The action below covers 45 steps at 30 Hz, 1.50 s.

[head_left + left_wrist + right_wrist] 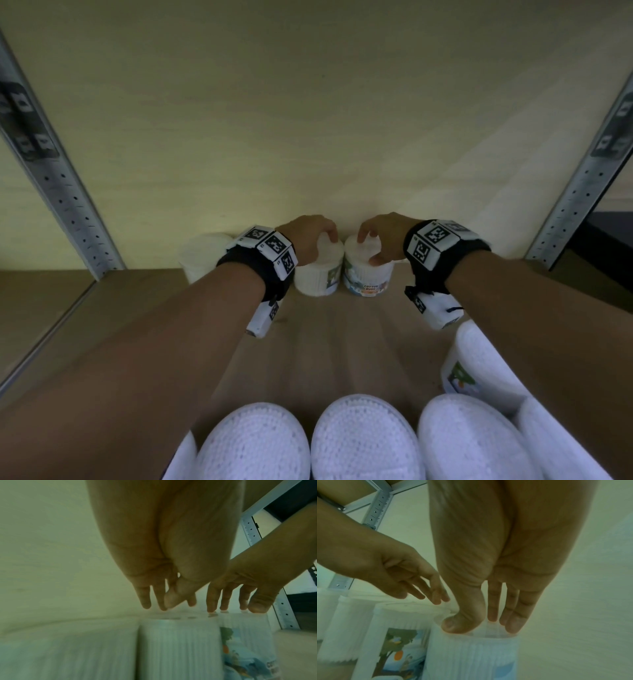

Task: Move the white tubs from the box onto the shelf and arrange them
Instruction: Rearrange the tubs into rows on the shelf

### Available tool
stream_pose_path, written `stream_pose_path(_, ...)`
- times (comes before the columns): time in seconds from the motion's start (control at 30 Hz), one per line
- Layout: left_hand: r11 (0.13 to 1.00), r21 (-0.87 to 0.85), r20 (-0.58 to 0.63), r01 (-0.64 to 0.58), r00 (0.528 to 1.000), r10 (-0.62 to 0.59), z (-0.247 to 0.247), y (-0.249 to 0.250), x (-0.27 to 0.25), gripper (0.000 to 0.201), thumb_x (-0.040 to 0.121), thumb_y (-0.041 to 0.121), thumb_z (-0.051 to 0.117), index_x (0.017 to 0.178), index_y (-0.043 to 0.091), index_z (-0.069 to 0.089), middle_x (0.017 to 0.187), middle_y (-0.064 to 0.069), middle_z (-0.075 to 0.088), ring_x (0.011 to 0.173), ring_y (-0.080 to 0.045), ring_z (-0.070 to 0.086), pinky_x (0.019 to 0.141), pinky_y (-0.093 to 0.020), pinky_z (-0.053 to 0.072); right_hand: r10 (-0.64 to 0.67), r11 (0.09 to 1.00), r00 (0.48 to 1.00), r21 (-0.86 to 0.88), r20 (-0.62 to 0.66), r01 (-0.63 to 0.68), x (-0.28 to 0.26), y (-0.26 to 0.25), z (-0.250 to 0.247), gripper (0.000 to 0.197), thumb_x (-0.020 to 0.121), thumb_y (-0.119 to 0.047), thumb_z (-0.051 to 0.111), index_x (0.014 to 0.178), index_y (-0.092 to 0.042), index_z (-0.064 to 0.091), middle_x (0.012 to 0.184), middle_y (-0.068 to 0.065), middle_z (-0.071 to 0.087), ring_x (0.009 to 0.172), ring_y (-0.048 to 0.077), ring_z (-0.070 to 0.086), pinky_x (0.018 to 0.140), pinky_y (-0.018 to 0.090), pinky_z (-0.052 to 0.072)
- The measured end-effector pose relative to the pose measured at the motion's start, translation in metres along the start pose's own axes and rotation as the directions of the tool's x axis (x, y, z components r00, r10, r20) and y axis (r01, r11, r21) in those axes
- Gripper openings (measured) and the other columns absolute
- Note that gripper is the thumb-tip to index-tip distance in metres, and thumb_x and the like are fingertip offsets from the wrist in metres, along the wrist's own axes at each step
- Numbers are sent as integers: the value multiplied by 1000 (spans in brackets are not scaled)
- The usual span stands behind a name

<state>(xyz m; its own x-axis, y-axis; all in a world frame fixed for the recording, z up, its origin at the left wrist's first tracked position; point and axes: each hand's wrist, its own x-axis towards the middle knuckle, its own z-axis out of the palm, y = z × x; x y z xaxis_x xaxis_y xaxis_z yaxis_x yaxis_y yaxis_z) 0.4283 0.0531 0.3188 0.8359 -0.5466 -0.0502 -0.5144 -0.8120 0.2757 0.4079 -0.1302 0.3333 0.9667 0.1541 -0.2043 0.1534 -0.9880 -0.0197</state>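
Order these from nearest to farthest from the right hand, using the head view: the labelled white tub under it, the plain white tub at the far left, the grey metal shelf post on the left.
1. Labelled white tub: directly under the right hand.
2. Plain white tub: far left, by the back wall.
3. Grey metal shelf post: left edge.

Two grey metal uprights with rows of punched holes: left upright, right upright. Each carries blurred black-and-white square markers near the top. Pale cream back wall fills the space between them. Dark opening just past the right upright. In the left wrist view the same perforated post stands at the right edge.
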Motion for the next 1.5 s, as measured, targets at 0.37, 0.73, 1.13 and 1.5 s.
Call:
stream_pose_path(0.37, 982, 93, -67, 164, 985, -158, 16, 2, 9, 56, 90, 43, 58, 134, 8, 49, 139, -14, 43, 127, -31, 43, 104, -40, 41, 34, 999, 999, -1, -27, -34, 3, 5, 4, 65, 85, -33, 70, 141, -10, 45, 145, 8, 44, 133, 27, 44, 108, 35, 37)
stream_pose_path(0.73, 997, -54, 105, 57, 993, -51, 8, -5, 6, 52, 90, -4, 48, 136, 19, 48, 150, -8, 35, 136, -27, 38, 111, -38, 36, 36, 999, 999, -16, -31, -36, 5, 4, 3, 64, 84, -32, 71, 139, -10, 48, 144, 8, 45, 132, 26, 45, 109, 36, 39)
stream_pose_path(1.13, 963, 90, -122, 254, 962, -243, 19, 8, 6, 61, 89, 48, 57, 131, 5, 49, 136, -17, 43, 127, -33, 41, 103, -45, 41, 30, 1000, 998, 2, -47, -30, 7, 5, 4, 65, 82, -30, 74, 138, -8, 50, 142, 9, 49, 130, 27, 48, 107, 35, 40)
stream_pose_path(1.5, 989, 56, 104, 135, 985, -140, 3, 8, -2, 56, 96, 1, 44, 149, 13, 28, 156, -10, 24, 142, -27, 31, 112, -33, 30, 43, 999, 998, 18, -39, -43, 10, 6, 6, 64, 81, -31, 74, 137, -9, 50, 142, 9, 48, 129, 28, 48, 108, 37, 41)
